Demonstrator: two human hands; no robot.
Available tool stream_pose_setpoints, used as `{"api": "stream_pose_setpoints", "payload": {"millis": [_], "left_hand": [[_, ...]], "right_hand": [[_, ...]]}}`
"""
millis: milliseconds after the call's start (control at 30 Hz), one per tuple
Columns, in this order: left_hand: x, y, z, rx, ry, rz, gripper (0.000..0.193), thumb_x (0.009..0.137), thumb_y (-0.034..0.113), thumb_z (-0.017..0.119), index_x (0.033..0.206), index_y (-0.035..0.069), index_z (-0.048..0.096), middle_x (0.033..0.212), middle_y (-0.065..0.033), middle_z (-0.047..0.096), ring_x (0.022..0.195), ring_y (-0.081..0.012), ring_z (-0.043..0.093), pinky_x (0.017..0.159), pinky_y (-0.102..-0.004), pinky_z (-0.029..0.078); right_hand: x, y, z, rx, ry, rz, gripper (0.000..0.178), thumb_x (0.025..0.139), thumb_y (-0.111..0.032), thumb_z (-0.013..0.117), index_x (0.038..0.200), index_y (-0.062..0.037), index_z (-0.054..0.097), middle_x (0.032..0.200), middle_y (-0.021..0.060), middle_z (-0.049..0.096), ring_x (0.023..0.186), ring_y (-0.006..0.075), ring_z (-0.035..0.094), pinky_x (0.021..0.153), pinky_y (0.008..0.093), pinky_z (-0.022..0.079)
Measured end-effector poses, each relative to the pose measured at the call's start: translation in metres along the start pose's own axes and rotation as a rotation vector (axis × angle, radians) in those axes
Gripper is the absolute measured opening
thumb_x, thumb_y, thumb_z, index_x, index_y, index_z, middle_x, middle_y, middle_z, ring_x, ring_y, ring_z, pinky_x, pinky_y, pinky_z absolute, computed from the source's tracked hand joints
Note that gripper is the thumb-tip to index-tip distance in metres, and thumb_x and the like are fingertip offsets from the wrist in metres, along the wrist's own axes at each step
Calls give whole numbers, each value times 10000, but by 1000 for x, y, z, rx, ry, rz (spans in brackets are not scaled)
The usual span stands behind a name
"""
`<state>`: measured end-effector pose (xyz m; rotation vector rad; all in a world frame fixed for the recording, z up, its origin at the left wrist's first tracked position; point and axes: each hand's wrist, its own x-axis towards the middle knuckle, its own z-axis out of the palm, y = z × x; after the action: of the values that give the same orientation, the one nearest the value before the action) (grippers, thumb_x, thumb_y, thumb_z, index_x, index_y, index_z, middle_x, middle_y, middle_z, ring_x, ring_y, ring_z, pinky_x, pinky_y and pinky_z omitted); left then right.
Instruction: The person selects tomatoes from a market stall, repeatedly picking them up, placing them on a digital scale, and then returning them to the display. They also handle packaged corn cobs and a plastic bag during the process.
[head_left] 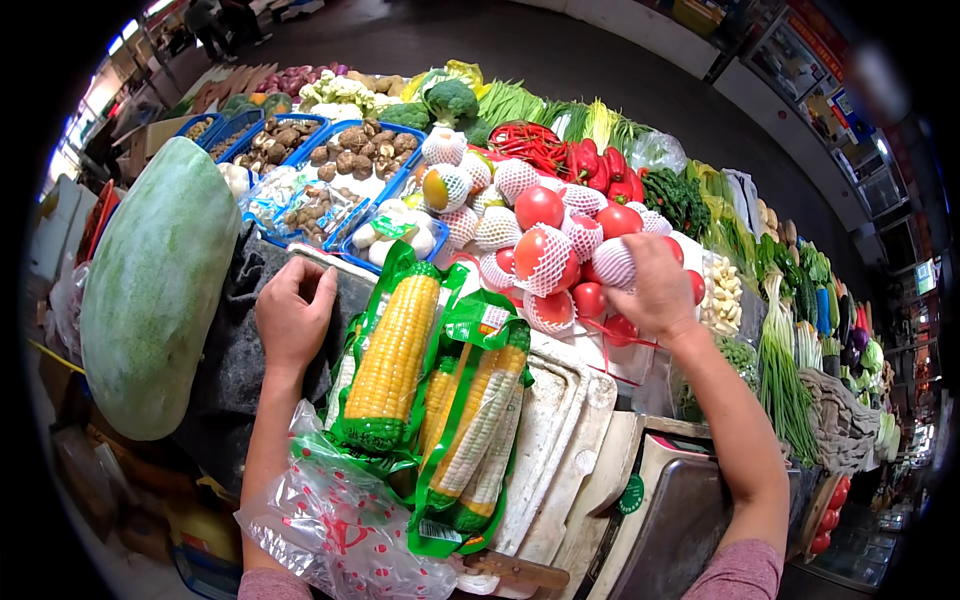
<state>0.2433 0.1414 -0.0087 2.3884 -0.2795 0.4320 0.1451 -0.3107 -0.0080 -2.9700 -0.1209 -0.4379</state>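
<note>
Item: pale green wax gourd [155,290], large, lying lengthwise at the far left.

Item: left hand [297,312], above the dark cloth [240,335]. Fingers loosely curled, thumb near the forefinger; nothing shows in this grip, though whether the hidden fingertips pinch anything I cannot tell.

Item: clear plastic bag [345,520], red-printed, crumpled, by the left forearm.

Item: brown mushrooms [365,150], trayed, toward the back.

Item: two corn packs, green-edged: one of yellow ears [393,345], one with yellow and whitish ears [475,425] beside it.

Item: heap of round fruit, right of the mushrooms. Many netted fruits [545,262] wear white foam sleeves; several bare tomatoes [540,207] sit among them.

Item: sleeved fruit [613,262], at the heap's right side, in the right hand [655,285]; this grip is closed around it. Contact with its neighbours: likely, not certain.

Status, by judgement: handling of the heap looks under way, its stacking largely done. Remaining: the held piece, not yet released. Whether the bare ones need sleeves cannot be told.

Item: peeled garlic cloves [722,293], just right of the heap.

Item: scallions [780,370], bundled, farther right.
</note>
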Motion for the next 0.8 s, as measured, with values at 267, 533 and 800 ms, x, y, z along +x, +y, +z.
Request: {"api": "stream_pose_setpoints", "payload": {"millis": [267,533,800], "left_hand": [[-1,-2,3,-38,6,-6,217,923,189,769,834,24,659,750,-100,681,633,-240,660,620,-369,508],[0,2,5,-23,2,17,201,925,181,767,851,22,669,756,-104,690,642,-240,676,623,-362,514],[-1,-5,3,-16,-9,-17,209,925,192,774,852,25,673,757,-102,692,643,-244,677,622,-365,514]], "right_hand": [[-4,-12,20,2,-82,-16,762,769,-319,866,1416,-58,557,1344,154,637,1186,327,638,1011,438,544],[-9,109,-10,-71,-227,582,580,822,-384,710,1244,11,660,1169,265,712,1123,412,694,973,494,552],[-14,112,-24,127,-492,690,692,673,-360,830,1239,-1,656,1119,191,720,972,339,730,877,442,588]]}}
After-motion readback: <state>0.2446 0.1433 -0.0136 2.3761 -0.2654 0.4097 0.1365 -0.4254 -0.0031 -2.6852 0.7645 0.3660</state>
